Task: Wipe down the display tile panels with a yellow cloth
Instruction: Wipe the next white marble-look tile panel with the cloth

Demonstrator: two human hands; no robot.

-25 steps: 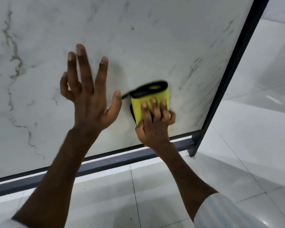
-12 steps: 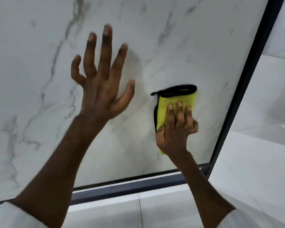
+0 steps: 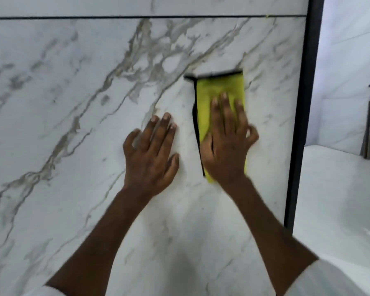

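Right hand (image 3: 226, 144) pressed flat, fingers straight, on folded yellow cloth (image 3: 220, 86) against marble-look tile panel (image 3: 73, 124), near dark frame (image 3: 301, 103). Left hand (image 3: 151, 154) lay spread on panel just beside, holding nothing. Wiping seemed mid-way; upper panel (image 3: 179, 5) above seam probably left.

open panel (image 3: 73, 146) leftward, frame (image 3: 301, 124) rightward

There are no words, numbers or signs to read here. The marble tile panel (image 3: 73, 146) shows only grey wavy lines. The yellow cloth (image 3: 219, 86) is plain yellow with a black edge and has no label that can be seen.
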